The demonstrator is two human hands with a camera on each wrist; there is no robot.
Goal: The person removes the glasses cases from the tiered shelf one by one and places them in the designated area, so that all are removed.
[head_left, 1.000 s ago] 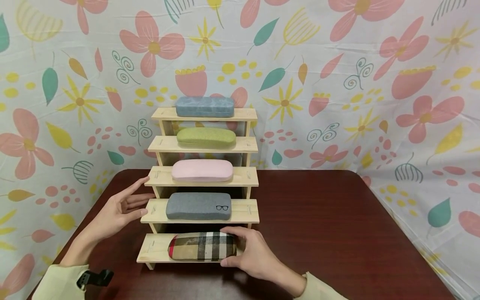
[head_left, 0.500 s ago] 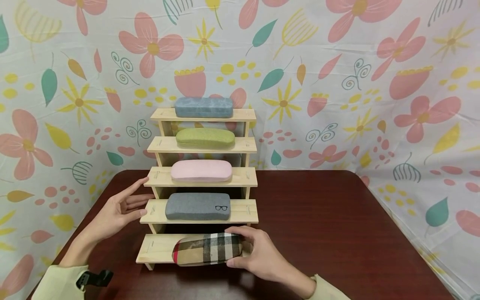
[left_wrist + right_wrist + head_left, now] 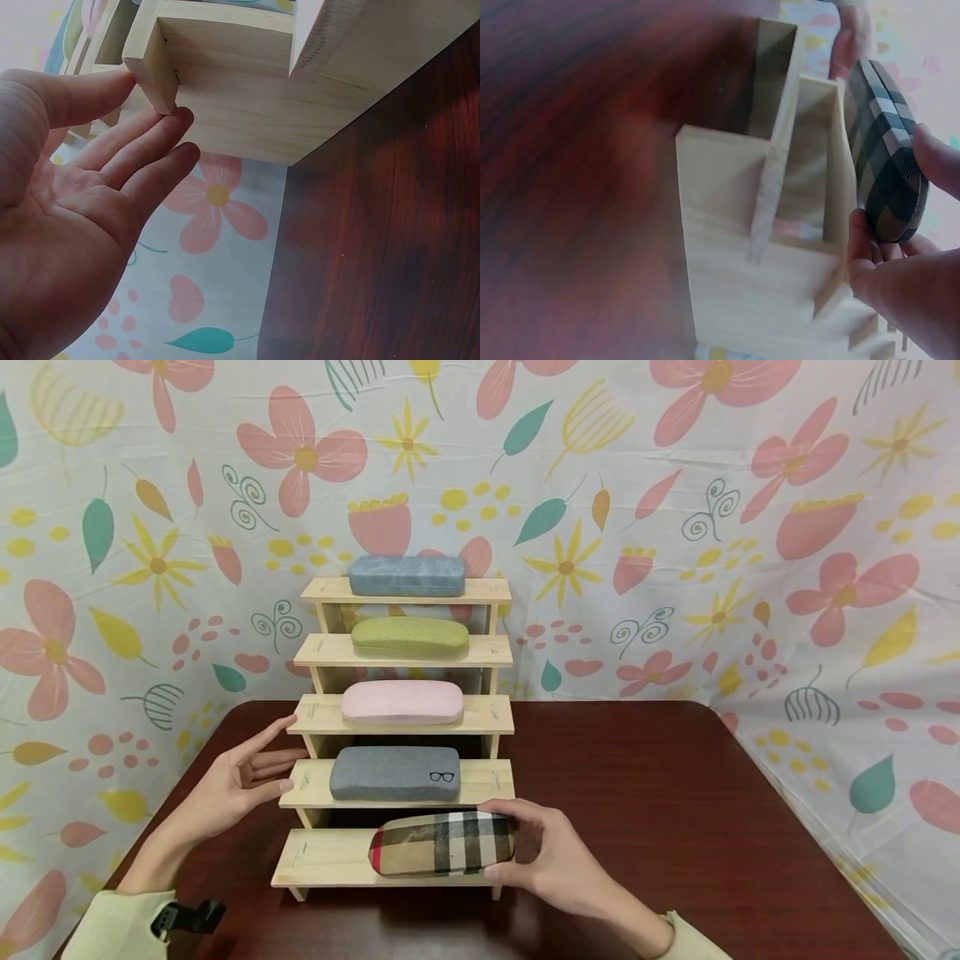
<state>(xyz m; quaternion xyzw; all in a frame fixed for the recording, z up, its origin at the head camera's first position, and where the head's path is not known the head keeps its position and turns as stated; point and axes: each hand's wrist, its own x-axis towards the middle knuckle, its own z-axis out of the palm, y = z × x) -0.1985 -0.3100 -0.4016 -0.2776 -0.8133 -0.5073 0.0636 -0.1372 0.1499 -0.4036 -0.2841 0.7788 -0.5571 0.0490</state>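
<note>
A plaid glasses case (image 3: 442, 843) in tan, black, white and red is held by its right end in my right hand (image 3: 558, 864), thumb in front and fingers behind. It is lifted off the bottom step of a pale wooden tiered stand (image 3: 318, 858); the right wrist view shows the case (image 3: 881, 150) beyond the stand's boards. My left hand (image 3: 236, 781) touches the stand's left side with extended fingers. In the left wrist view, the thumb and fingertips of that hand (image 3: 82, 187) meet a board's end.
Upper steps carry a grey case (image 3: 393, 774) with a glasses print, a pink case (image 3: 402, 702), a green case (image 3: 410, 637) and a blue case (image 3: 407, 576). The stand is on a dark red-brown table (image 3: 637, 793), with a floral cloth (image 3: 675, 568) hanging behind.
My right hand has taken the plaid glasses case up off the bottom step and moved it rightward. The left hand stays at the stand's left side.
</note>
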